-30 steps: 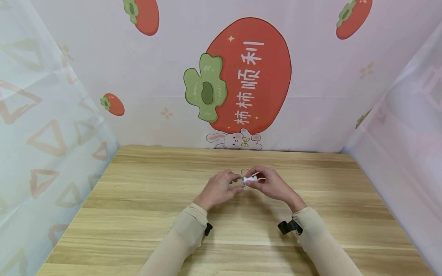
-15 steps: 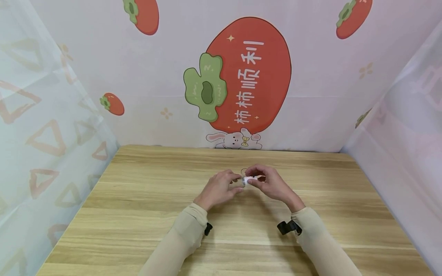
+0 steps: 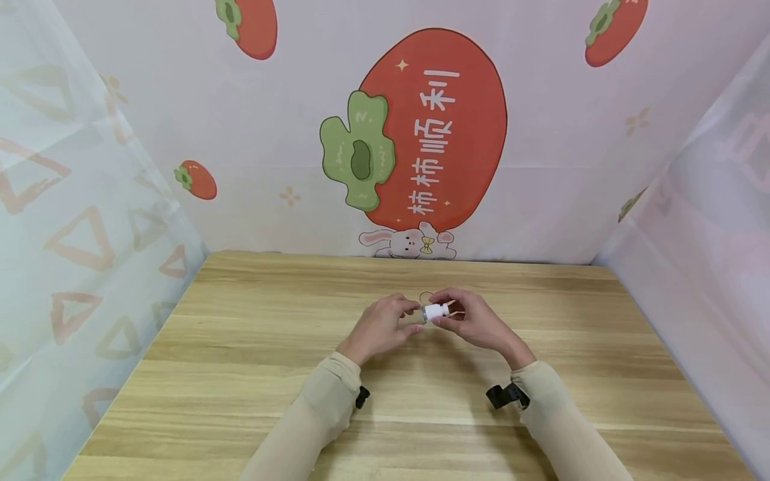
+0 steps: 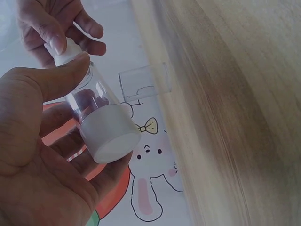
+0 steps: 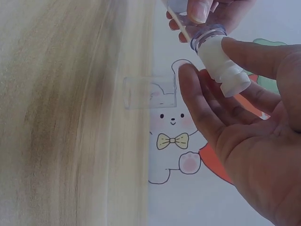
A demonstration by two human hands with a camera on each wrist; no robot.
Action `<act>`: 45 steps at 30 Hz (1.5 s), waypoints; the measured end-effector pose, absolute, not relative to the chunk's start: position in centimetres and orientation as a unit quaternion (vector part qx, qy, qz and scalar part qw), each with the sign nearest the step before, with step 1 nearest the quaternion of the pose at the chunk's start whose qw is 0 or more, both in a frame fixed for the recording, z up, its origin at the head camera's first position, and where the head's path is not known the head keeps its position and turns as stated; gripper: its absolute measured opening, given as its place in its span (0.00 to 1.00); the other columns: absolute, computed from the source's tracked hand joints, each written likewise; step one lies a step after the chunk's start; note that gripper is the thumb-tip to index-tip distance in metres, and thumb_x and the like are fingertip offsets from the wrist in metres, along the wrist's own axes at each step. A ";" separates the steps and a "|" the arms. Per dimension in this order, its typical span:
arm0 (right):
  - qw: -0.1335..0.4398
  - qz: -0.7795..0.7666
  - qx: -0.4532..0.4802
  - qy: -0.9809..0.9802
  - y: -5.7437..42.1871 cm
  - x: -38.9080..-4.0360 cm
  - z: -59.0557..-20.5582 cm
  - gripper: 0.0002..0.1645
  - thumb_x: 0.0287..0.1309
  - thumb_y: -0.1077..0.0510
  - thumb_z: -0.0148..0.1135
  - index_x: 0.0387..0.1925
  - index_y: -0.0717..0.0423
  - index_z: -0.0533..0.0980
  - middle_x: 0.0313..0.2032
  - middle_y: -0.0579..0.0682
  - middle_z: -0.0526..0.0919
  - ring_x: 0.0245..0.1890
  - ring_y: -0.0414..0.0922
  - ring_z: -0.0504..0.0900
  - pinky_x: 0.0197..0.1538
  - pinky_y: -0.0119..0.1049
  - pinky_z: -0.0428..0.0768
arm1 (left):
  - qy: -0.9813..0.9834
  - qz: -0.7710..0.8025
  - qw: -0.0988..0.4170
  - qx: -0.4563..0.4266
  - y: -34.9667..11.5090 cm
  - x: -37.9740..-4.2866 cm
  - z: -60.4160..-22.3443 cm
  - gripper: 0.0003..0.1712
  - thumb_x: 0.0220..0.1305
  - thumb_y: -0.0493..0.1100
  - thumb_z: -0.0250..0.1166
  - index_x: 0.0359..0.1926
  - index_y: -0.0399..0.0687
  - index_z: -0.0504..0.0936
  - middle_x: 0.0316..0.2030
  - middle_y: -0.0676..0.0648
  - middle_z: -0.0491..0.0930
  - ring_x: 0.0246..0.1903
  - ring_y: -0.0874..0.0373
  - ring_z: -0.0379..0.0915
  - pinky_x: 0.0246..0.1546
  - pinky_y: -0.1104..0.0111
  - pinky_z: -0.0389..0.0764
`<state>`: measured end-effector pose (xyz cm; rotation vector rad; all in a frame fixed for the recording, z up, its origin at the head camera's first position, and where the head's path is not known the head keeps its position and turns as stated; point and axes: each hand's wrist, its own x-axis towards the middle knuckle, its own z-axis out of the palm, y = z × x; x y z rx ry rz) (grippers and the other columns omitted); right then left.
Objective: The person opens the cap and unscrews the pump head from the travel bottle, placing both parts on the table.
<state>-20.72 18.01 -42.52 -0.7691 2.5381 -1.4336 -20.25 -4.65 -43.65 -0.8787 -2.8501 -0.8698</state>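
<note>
Bottle [image 3: 432,312] tilted nearly sideways over the worktop [image 3: 240,374]: from the head view I see it held between the left hand [image 3: 379,329] and the right hand [image 3: 472,321]. From the left wrist, that hand's grip is narrow, thumb and fingers curled round the clear body [image 4: 102,93], its white base [image 4: 110,134] facing me. A clear cap [image 4: 146,84] sits near it, on the worktop. From the right wrist, the other grip pinches the white top [image 5: 215,57], thumb pressed against its side.
</note>
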 end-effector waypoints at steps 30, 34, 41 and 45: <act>0.053 -0.507 -0.228 0.830 19.1 -20.6 -42.6 0.19 0.60 0.70 0.69 0.52 0.67 0.77 0.49 0.58 0.81 0.45 0.52 0.81 0.46 0.35 0.84 | -0.915 -0.295 0.006 -0.275 -5.1 -20.3 -43.9 0.22 0.63 0.47 0.74 0.55 0.43 0.85 0.44 0.45 0.84 0.41 0.53 0.80 0.41 0.62 0.81; 0.021 -0.491 -0.205 0.847 19.5 -20.8 -42.9 0.22 0.58 0.72 0.69 0.54 0.69 0.76 0.50 0.60 0.80 0.47 0.54 0.80 0.48 0.37 0.83 | -0.917 -0.292 0.012 -0.273 -5.2 -20.4 -44.0 0.23 0.63 0.49 0.74 0.55 0.43 0.85 0.44 0.46 0.84 0.41 0.54 0.80 0.41 0.63 0.81; 0.017 -0.467 -0.168 0.868 20.4 -21.3 -43.8 0.21 0.59 0.70 0.69 0.54 0.70 0.78 0.50 0.61 0.79 0.46 0.52 0.79 0.47 0.36 0.83 | -0.916 -0.300 0.010 -0.266 -5.3 -20.3 -44.0 0.22 0.63 0.49 0.74 0.55 0.44 0.86 0.45 0.46 0.84 0.41 0.52 0.81 0.41 0.62 0.80; 0.020 -0.456 -0.154 0.876 20.9 -21.8 -44.5 0.20 0.59 0.69 0.70 0.53 0.69 0.79 0.49 0.60 0.81 0.45 0.52 0.79 0.46 0.38 0.83 | -0.917 -0.300 0.007 -0.262 -5.4 -20.3 -44.0 0.23 0.62 0.49 0.74 0.55 0.45 0.86 0.45 0.47 0.84 0.41 0.53 0.80 0.41 0.62 0.80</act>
